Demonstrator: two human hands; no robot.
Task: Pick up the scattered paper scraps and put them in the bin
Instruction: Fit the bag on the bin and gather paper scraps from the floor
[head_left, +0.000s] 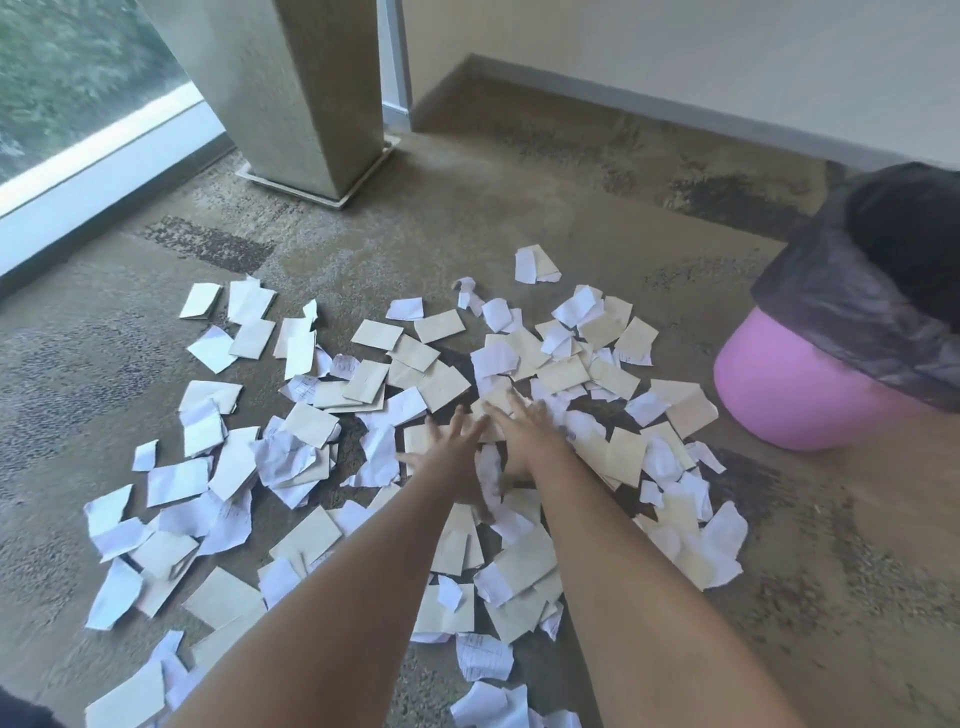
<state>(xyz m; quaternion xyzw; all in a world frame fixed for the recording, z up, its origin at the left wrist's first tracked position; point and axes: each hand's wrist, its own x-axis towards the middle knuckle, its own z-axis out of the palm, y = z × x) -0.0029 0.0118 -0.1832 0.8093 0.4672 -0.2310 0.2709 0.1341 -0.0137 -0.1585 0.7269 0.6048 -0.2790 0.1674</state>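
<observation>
Paper scraps (363, 374), dozens, under two flat spread hands, left (447, 441), right (524, 431); one bin (779, 389).

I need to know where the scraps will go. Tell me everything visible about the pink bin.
The round pink plastic bin stands on the brown carpet at the right edge of the view, beside the scattered paper scraps. A dark, crinkled liner bag is folded down over its rim and covers the upper wall. Its mouth is open and dark inside; no contents can be made out. The frame cuts off part of it. Neither hand touches it.
</observation>
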